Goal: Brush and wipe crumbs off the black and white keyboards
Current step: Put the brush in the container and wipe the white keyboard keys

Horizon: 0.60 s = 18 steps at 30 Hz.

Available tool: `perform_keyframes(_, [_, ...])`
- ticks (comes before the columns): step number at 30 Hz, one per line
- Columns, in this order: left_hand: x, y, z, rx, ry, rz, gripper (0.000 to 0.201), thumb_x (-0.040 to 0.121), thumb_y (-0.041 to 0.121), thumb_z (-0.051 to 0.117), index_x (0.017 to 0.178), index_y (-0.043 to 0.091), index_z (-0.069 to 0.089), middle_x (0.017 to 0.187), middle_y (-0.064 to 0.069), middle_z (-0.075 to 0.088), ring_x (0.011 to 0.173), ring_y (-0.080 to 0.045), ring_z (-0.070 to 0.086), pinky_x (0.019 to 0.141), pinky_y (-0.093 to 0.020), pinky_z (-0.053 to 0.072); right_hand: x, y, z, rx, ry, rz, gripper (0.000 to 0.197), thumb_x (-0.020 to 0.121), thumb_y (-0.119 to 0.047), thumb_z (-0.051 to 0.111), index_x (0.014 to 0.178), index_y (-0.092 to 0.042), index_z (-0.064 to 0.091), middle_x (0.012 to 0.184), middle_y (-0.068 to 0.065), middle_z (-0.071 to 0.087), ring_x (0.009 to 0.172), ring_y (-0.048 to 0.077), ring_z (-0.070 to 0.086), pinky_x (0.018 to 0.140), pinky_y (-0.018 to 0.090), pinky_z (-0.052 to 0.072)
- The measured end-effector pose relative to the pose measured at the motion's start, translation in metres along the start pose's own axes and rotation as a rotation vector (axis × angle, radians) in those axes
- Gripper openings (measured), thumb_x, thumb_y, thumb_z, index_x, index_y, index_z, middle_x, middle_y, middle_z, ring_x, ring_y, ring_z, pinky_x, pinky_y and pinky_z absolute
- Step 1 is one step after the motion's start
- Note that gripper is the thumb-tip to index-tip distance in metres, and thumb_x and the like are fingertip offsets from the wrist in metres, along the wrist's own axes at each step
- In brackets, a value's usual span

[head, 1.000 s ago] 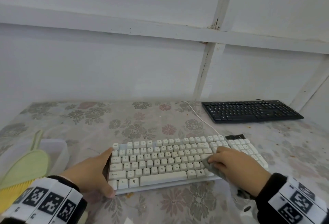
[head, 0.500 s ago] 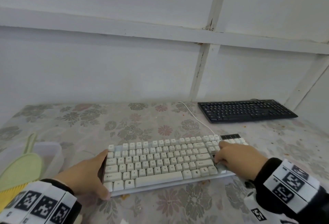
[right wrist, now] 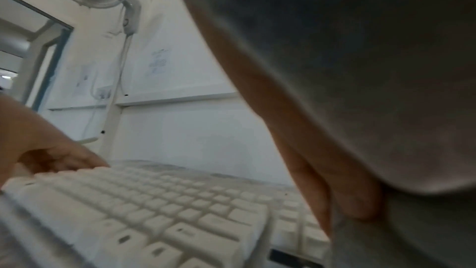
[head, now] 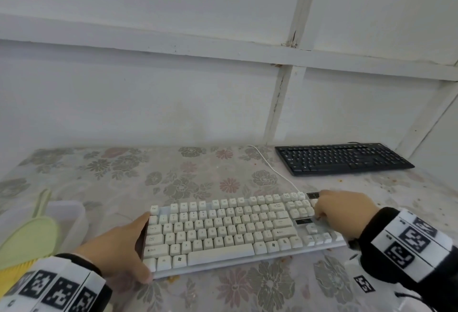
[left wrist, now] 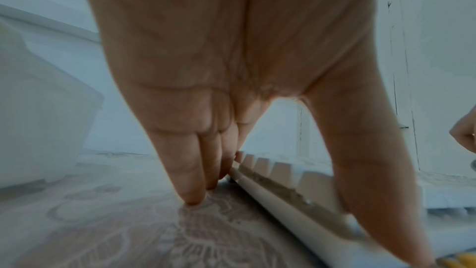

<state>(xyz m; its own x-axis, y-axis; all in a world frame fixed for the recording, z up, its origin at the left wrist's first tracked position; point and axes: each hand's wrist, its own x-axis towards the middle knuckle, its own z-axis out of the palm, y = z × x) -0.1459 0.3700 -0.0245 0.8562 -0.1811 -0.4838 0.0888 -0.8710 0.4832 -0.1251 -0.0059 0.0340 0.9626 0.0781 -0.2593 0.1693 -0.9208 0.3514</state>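
Observation:
The white keyboard (head: 235, 230) lies near the table's front edge. My left hand (head: 128, 244) braces its left end: straight fingers (left wrist: 190, 180) run along the side with their tips on the table, and the thumb lies on the near edge. My right hand (head: 342, 212) rests over the number pad, fingers curled on a grey cloth (right wrist: 360, 68). The hand hides most of that cloth in the head view. The black keyboard (head: 342, 158) sits untouched at the back right. In the right wrist view the white keyboard (right wrist: 154, 201) stretches toward my left hand (right wrist: 38, 140).
A green hand brush (head: 27, 237) with yellow bristles leans in a translucent plastic tub (head: 71, 217) at the left. The white cable (head: 272, 170) runs back from the keyboard. Crumbs (head: 421, 200) dot the floral tablecloth (head: 173, 175) at the right. A white panelled wall stands close behind.
My right hand has slid with the cloth to the right, from the keys beside the enter block onto the number pad. The left hand has kept its place at the keyboard's left end.

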Motion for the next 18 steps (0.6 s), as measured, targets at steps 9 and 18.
perform_keyframes(9, [0.005,-0.004,0.001,0.008,-0.015,-0.025,0.125,0.048,0.039,0.078,0.147,0.029,0.002,0.126,0.018,0.050,0.111,-0.003,0.050,0.099,-0.024,0.042,-0.016,0.000,0.024,0.082,-0.024,0.062,0.022,0.093,-0.018,0.046,0.098,-0.028,0.064,0.090,-0.009,0.038,0.069,0.013,0.048,0.049,0.019,0.026])
perform_keyframes(18, [0.005,-0.006,0.001,-0.031,-0.020,0.002,0.124,0.045,0.040,0.078,0.145,0.034,0.007,0.124,0.020,0.052,0.111,-0.002,0.051,0.100,-0.027,0.042,-0.004,-0.010,0.003,-0.087,-0.106,0.085,0.019,0.096,-0.016,0.040,0.093,-0.017,0.059,0.085,-0.003,0.045,0.066,0.015,0.048,0.068,0.026,0.041])
